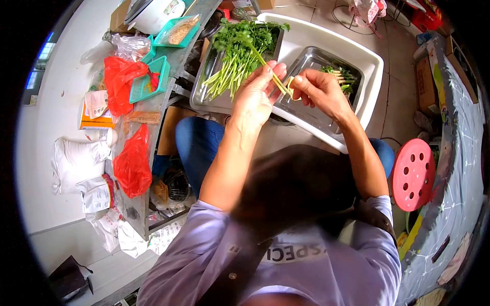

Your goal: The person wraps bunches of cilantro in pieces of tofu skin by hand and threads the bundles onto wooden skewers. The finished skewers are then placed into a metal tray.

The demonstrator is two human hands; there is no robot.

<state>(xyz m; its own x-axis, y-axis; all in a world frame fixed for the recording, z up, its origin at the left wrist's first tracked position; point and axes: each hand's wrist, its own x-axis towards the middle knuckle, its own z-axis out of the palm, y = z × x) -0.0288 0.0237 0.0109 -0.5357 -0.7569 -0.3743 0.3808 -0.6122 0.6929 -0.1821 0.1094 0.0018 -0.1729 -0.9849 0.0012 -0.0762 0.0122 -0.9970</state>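
My left hand [256, 94] is closed around a thin, leafy celery stalk [276, 81], its leafy top pointing up and left. Close beside it, my right hand [321, 91] pinches a pale, curled strip [290, 87] at the stalk's lower end. A pile of leafy celery [236, 58] lies behind my left hand in a metal tray [203, 103]. Below my right hand is a second metal tray [310, 116]. Short root ends [343, 77] lie at its far right, partly hidden by my hand.
A large white basin [375, 66] holds both trays. To the left, a metal table [162, 115] carries green baskets [162, 76], red plastic bags [133, 163] and a white cooker [158, 13]. A round red stool [414, 175] stands at the right.
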